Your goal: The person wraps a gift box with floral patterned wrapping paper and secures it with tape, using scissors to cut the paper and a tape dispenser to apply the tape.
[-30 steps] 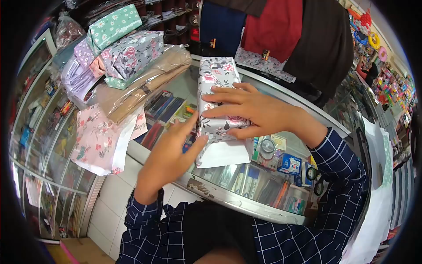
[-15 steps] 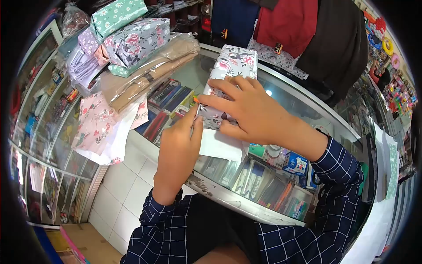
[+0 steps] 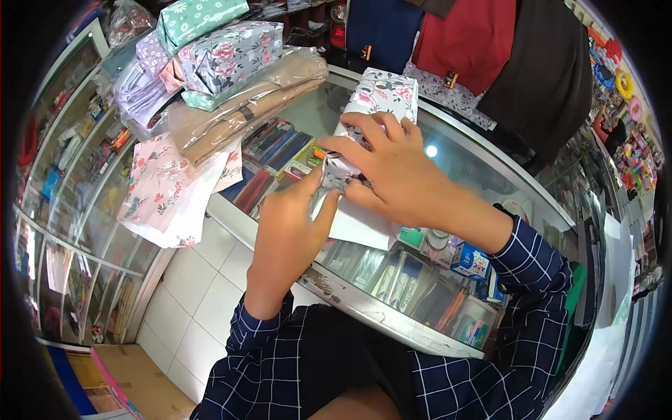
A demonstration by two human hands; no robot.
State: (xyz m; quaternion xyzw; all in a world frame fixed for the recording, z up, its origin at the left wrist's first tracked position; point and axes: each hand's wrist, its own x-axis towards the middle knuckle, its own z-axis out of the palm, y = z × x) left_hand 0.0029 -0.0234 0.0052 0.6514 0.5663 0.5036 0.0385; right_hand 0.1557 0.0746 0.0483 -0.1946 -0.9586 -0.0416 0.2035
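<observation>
**Both hands closed in on the near end of the parcel**

Over the last second your left hand (image 3: 290, 231) has slid up from the side of the grey, rose-printed, paper-wrapped box (image 3: 381, 94) to its near end, and your right hand (image 3: 392, 175) has drawn back along the top to meet it. The left fingers (image 3: 318, 192) are pressed together, pushing the end paper inward; the right fingers (image 3: 357, 136) are spread and curled over the top, pinning the wrap down. A white paper flap (image 3: 360, 227) sticks out beneath them. That reads as the end fold being tucked, with the flap not yet closed.

The box lies at centre frame on the glass tabletop (image 3: 462, 164) of a display case, with pens and boxed stationery visible underneath. At upper left sit a stack of other floral-wrapped boxes (image 3: 224, 59), a beige cloth bundle in clear plastic (image 3: 245, 105) and loose pink floral wrapping sheets (image 3: 157, 185). Dark and red garments (image 3: 490, 49) hang along the top; shop goods crowd the right edge.
</observation>
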